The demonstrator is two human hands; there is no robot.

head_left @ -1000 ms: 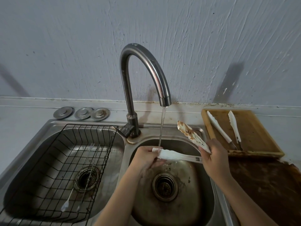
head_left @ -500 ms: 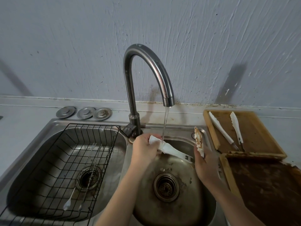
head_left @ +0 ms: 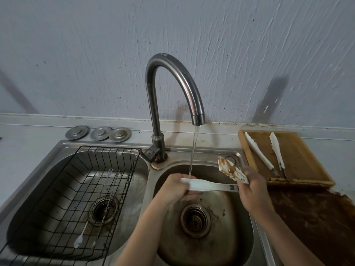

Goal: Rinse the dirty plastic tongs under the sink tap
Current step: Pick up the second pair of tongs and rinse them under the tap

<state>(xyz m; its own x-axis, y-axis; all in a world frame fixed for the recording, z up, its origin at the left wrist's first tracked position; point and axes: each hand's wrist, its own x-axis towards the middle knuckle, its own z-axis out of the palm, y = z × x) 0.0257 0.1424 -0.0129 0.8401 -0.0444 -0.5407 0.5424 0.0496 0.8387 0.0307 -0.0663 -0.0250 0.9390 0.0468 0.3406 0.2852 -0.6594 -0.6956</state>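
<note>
My left hand (head_left: 177,187) rubs clean arm of tongs (head_left: 209,186) under stream (head_left: 193,152); right hand (head_left: 251,189) grasps hinge. Swing stained arm (head_left: 231,170) under next.

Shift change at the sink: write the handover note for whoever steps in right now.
Left hand grips the tip of the tongs' lower arm under the stream from the tap.
Right hand grips the tongs at their hinge end, over the right basin.
Done: lower arm looks white.
Left: upper arm, outside the stream, carries brown residue; rinse it.
Another pair of tongs lies on the wooden board.
</note>
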